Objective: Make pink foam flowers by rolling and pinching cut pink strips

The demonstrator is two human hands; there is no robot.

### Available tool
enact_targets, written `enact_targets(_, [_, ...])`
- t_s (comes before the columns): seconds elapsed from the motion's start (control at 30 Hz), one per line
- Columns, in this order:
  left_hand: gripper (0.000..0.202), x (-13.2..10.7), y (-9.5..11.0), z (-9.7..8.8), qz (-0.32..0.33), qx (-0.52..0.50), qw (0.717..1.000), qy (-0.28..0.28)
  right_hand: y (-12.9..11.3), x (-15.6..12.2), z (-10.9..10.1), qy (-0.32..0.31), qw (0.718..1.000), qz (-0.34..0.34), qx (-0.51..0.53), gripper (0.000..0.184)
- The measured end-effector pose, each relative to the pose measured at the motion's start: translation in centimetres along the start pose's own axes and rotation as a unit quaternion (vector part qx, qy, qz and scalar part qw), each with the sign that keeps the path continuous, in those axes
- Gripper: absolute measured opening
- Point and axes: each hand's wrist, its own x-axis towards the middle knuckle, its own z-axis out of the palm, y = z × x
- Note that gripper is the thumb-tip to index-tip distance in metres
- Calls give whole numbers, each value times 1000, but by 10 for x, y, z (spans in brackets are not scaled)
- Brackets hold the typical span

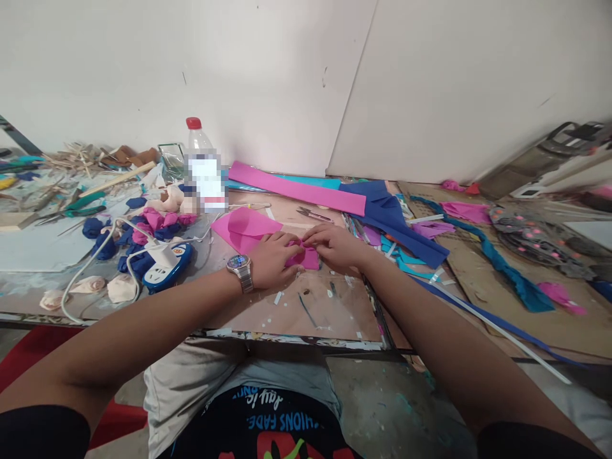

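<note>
Low over the table, my left hand [276, 260], with a watch [240, 271] on its wrist, is closed on the left part of a small piece of pink crepe paper [310, 259]. The fingertips of my right hand [335, 245] pinch the same piece at its upper edge, close to the left fingers. Parts of the pink piece are hidden under the fingers. Just behind my left hand lies a larger pink sheet [243, 228], curled at one side. Small scissors [314, 215] rest on the table behind both hands.
Left are a blue power strip [167, 268] with a white cable, several crumpled paper flowers [153, 220] and a red-capped bottle [198, 137]. Pink [296, 188] and dark blue [396, 220] paper strips lie along the back. Cardboard [502, 280] with a twisted teal strip [507, 277] is at right.
</note>
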Motion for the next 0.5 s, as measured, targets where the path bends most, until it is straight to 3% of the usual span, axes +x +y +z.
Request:
enact_targets(0.3, [40,1,-2,4,12,-9,1000,-13,4,1,-2,80,995,64,-18,29])
enact_targets(0.5, [43,1,-1,6,12,-8,1000,-18,3,-1,-9,32,993,109,-24,31])
